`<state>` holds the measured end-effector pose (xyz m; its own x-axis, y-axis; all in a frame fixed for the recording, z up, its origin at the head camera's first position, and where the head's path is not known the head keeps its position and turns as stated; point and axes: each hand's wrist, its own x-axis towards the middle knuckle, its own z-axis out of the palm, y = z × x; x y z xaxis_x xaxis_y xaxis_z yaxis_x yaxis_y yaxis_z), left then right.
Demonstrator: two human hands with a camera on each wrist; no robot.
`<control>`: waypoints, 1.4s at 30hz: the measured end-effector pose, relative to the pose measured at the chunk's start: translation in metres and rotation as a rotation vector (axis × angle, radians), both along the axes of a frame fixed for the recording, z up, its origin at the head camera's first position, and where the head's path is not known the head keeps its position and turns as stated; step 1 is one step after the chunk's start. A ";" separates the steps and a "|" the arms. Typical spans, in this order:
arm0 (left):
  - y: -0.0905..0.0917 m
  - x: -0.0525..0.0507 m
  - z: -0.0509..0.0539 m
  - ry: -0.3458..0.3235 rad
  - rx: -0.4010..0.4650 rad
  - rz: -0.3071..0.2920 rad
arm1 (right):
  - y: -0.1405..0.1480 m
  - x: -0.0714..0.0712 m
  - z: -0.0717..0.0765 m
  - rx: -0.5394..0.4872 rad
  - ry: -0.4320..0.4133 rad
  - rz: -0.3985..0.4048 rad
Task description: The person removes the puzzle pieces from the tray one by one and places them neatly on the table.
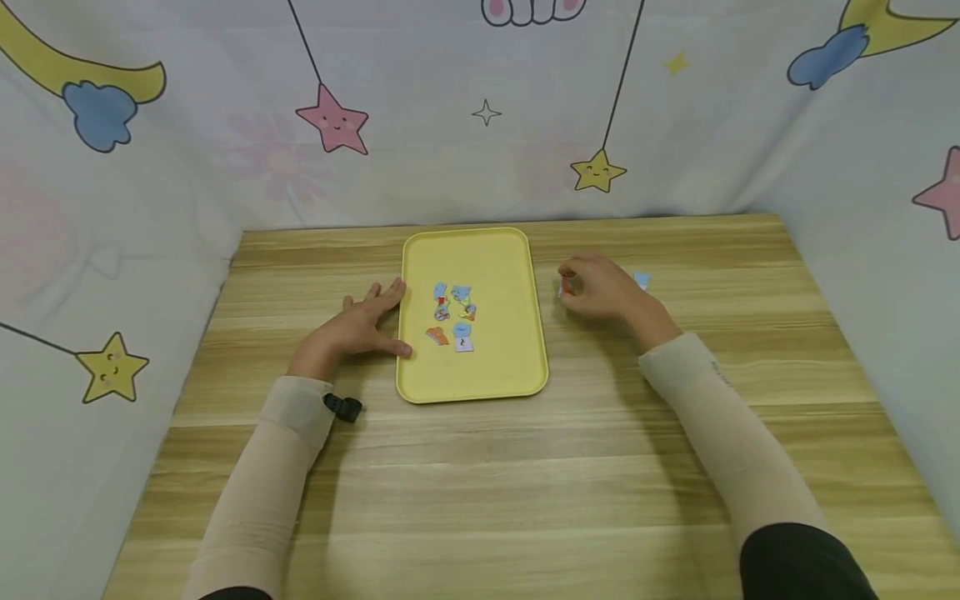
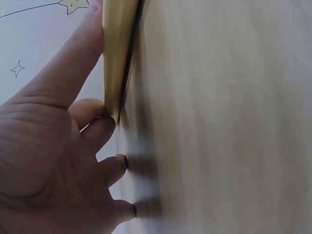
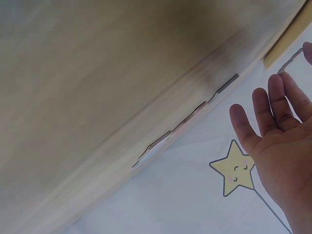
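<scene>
A yellow tray [image 1: 495,371] lies on the wooden table, with several small printed cutouts [image 1: 462,337] on its left half. The left hand [image 1: 360,327] rests with spread fingers at the tray's left edge; in the left wrist view the hand [image 2: 63,151] touches the tray's side [image 2: 117,53]. To the right of the tray, the right hand [image 1: 603,292] pinches a small orange and white cutout [image 1: 566,286] between thumb and fingers. In the right wrist view the thin piece [image 3: 291,61] shows edge-on between the fingertips of the right hand [image 3: 282,126].
A blue and white cutout [image 1: 642,279] lies on the table [image 1: 480,500] just right of the right hand. Thin flat pieces [image 3: 187,118] show edge-on on the table in the right wrist view. A white cloth [image 1: 420,108] printed with stars and moons hangs behind the table.
</scene>
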<state>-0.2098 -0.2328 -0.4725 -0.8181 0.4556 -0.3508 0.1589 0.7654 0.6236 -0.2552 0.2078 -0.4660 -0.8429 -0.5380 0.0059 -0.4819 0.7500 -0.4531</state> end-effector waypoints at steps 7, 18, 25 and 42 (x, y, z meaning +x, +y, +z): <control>0.000 -0.001 0.000 -0.002 0.007 0.002 | 0.013 -0.003 -0.002 -0.002 0.002 -0.016; 0.000 -0.001 -0.001 -0.009 0.005 0.008 | 0.035 -0.004 -0.004 0.016 0.011 -0.049; 0.001 0.000 0.000 -0.009 0.008 0.011 | 0.053 -0.002 0.000 -0.027 -0.003 -0.090; 0.001 0.000 0.000 -0.007 0.009 0.017 | 0.084 -0.002 -0.007 -0.025 0.063 -0.083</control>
<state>-0.2099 -0.2321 -0.4730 -0.8232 0.4451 -0.3525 0.1417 0.7623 0.6315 -0.2574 0.2919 -0.4730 -0.8822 -0.4652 0.0724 -0.4464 0.7776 -0.4428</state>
